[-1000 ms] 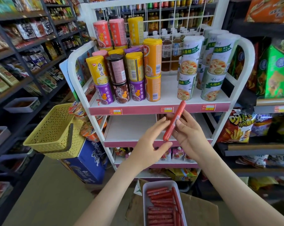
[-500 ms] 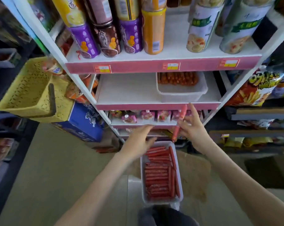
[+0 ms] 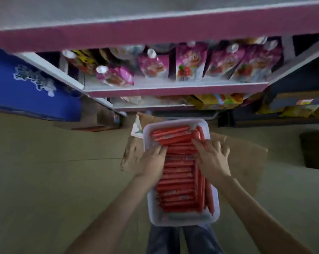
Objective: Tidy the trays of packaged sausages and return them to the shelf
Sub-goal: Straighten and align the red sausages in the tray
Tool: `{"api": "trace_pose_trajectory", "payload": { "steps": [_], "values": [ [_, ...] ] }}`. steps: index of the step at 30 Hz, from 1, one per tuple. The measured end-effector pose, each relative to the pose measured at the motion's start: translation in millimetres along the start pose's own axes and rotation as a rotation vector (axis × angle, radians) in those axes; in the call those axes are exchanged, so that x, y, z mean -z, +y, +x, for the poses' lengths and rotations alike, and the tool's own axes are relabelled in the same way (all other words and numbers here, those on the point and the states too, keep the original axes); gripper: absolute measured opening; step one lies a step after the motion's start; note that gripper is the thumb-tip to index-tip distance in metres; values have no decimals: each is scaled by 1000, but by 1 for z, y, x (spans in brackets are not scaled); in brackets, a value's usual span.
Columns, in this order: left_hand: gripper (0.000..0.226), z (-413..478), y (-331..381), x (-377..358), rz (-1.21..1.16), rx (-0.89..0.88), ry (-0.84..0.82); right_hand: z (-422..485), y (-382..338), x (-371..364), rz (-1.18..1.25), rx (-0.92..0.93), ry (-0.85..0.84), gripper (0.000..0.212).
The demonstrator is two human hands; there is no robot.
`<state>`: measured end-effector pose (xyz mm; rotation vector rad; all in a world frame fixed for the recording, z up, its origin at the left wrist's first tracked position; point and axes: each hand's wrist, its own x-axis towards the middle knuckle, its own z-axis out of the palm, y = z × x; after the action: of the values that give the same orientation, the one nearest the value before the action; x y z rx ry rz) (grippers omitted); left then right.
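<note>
This is a shop. Pink-edged shelves point(image 3: 173, 88) across the top of the picture hold rows of snack pouches point(image 3: 190, 63), with a blue box point(image 3: 27, 88) at left.

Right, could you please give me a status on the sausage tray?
Open left hand, right hand flat on sausages. White tray full, off the shelf. Nothing in the way.

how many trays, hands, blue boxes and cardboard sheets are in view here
tray: 1
hands: 2, left hand and right hand
blue box: 1
cardboard sheet: 1
total: 5
</note>
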<state>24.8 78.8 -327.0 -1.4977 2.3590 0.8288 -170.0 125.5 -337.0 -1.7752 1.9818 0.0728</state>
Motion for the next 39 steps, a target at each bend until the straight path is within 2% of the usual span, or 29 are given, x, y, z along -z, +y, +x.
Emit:
{"api": "trace_pose_trajectory", "payload": {
  "steps": [3, 7, 10, 15, 21, 24, 29, 30, 35, 39],
  "values": [
    [50, 32, 3, -24, 71, 24, -54, 12, 7, -32, -188, 20, 123, 81],
    [34, 59, 3, -44, 160, 3, 111, 15, 10, -53, -273, 71, 284, 74],
    [24, 69, 5, -42, 172, 5, 76, 17, 9, -53, -323, 61, 247, 63],
    [40, 69, 13, -38, 216, 76, -76, 15, 4, -45, -417, 2, 72, 60],
    [28, 37, 0, -26, -104, 168, 31, 17, 11, -42, -258, 85, 189, 48],
    [27, 17, 0, -9, -229, 209, 41, 15, 8, -30, -21, 56, 130, 57],
    [29, -4, 4, 39, -450, 127, 87, 4, -16, 37, 895, -75, 75, 44],
    [29, -9, 6, 53, -485, 100, 73, 0, -23, 56, 1009, -96, 80, 42],
    [26, -43, 29, 146, -698, 34, 26, -23, -45, 159, 1216, -139, 190, 16],
    [14, -90, 59, 238, -874, -4, 89, -58, -56, 237, 1382, -111, 165, 24]
  ]
}}
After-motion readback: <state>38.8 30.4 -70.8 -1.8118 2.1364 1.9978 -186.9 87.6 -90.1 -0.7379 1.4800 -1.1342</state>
